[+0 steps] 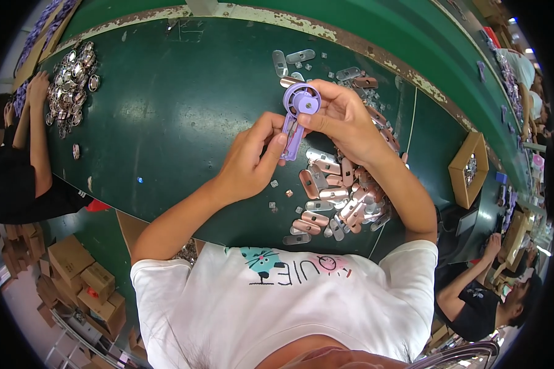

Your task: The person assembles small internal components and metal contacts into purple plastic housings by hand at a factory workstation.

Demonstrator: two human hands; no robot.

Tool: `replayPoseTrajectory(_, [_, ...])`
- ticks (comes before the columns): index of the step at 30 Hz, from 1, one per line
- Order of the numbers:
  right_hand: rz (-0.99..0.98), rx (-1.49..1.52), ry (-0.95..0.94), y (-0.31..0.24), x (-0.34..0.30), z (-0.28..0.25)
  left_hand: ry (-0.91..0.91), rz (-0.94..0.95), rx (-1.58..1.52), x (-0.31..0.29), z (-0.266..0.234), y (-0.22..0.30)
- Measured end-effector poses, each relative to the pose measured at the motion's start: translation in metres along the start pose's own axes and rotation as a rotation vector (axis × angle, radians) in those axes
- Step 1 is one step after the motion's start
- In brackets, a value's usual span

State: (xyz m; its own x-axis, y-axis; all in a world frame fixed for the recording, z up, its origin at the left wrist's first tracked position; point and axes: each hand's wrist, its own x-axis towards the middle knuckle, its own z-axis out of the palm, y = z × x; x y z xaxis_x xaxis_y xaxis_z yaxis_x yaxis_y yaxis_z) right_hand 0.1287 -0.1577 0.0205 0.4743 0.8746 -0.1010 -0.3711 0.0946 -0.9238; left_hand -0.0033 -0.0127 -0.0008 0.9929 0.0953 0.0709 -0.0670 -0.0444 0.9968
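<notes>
Above the green table I hold a purple plastic part with a round, spoked head and a narrow handle [293, 139]. My left hand [247, 155] is closed on the handle, thumb against its side. My right hand [345, 120] grips the round head, with its thumb resting near where the head meets the handle. Just behind the head, a copper-coloured plate [291, 81] shows; whether it touches my fingers I cannot tell. Close to my right forearm lies a heap of oval copper-coloured and silver plates [335, 194]. A few silver plates [279, 63] lie beyond my hands.
Small clear square pieces [274, 184] are scattered on the green table [166, 123]. At far left is a pile of shiny round metal parts [71, 86], beside another person's arm [40, 117]. A cardboard box [458, 178] with small parts stands at right. A raised, worn rail [308, 26] edges the table's far side.
</notes>
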Motion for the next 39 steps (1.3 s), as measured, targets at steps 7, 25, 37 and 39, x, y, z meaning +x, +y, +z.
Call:
replayPoseTrajectory(7, [0.152,0.07,0.013,-0.003,0.001,-0.004,-0.179,-0.277,-0.226,-0.001,-0.005,0.01])
replayPoseTrajectory(25, [-0.72,-1.46,0.388,-0.027,0.103,-0.139,0.027,0.223,1.233,0.018,-0.003,-0.002])
replayPoseTrajectory(37, [-0.528,-1.452,0.18,-0.008,0.025,-0.048,0.185,0.271,1.113,0.017,-0.018,-0.007])
replayPoseTrajectory(39, [-0.494,-1.592,0.184,-0.005,0.029,-0.042,0.207,0.268,1.104,0.015,-0.02,-0.006])
